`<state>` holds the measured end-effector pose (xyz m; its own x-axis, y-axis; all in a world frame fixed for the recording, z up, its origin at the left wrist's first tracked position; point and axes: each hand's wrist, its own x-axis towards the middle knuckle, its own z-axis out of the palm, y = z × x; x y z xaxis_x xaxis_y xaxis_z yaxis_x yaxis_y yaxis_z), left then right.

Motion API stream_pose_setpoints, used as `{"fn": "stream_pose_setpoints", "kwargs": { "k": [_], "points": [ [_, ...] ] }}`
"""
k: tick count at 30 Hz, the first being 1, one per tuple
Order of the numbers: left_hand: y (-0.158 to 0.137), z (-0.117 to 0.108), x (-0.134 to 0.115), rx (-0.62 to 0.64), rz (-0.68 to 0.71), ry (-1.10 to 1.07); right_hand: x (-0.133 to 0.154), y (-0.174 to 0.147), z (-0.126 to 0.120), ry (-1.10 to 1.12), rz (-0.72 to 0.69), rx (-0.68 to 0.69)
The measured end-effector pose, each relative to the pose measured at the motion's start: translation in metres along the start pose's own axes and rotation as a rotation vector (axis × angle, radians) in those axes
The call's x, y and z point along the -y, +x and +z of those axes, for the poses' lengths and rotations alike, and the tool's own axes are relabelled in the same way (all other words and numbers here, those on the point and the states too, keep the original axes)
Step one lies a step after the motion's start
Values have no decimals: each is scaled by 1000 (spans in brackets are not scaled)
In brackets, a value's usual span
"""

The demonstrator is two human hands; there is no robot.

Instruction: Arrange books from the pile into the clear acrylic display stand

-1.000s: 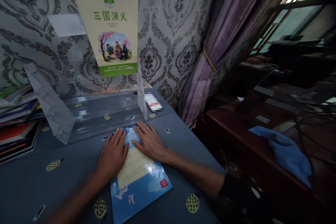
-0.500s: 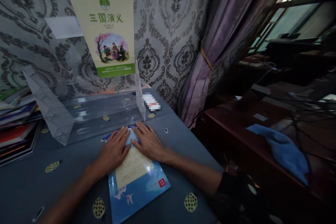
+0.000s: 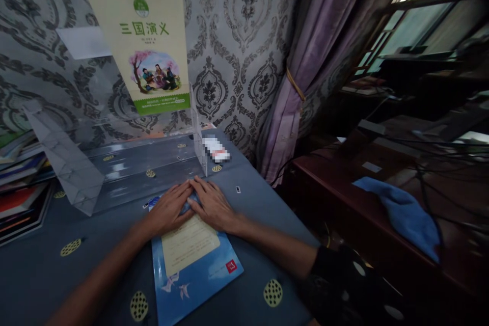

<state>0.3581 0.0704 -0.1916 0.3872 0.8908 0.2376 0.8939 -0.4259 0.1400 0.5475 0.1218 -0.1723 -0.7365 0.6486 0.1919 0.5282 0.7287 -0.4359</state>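
Our fingers (image 3: 179, 192) are straight and held close together, laid flat rather than curled, gripping nothing. Both the left hand (image 3: 165, 212) and the right hand (image 3: 214, 207) rest palm down over the far part of a blue book (image 3: 191, 290), angled inward so that the fingertips come together; whether they actually touch, we cannot tell.

The book lies flat, cover closed, on the grey-blue surface (image 3: 34, 277), just in front of the clear stand (image 3: 74, 173), its far edge towards the stand's near edge and its length set slightly askew. We see a thin, oblong volume with a bright sky-blue ground, paler in patches like cloud. Most of its middle is taken up by a pale yellow panel carrying lines of print too faint for us to read. Below that panel, at the end farthest from the stand, two small pale birds spread their wings on one side, and a little red square with a white mark sits near the opposite corner. Where the far end shows past our left hand, the blue is deeper and patterned.

A cream book (image 3: 141, 43) with green lettering and a round picture stands upright at the back of the stand. A pile of books (image 3: 25, 204) lies to the stand's left.
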Motion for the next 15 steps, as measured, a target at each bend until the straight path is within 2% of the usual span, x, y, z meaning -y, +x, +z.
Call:
{"fn": "stream_pose_setpoints", "kwargs": {
  "k": [8,15],
  "points": [
    [11,-8,-3,51,24,-63,-3,1,5,-9,-10,2],
    [3,-2,-6,20,-36,-1,-1,1,3,-52,6,9]
  ]
}}
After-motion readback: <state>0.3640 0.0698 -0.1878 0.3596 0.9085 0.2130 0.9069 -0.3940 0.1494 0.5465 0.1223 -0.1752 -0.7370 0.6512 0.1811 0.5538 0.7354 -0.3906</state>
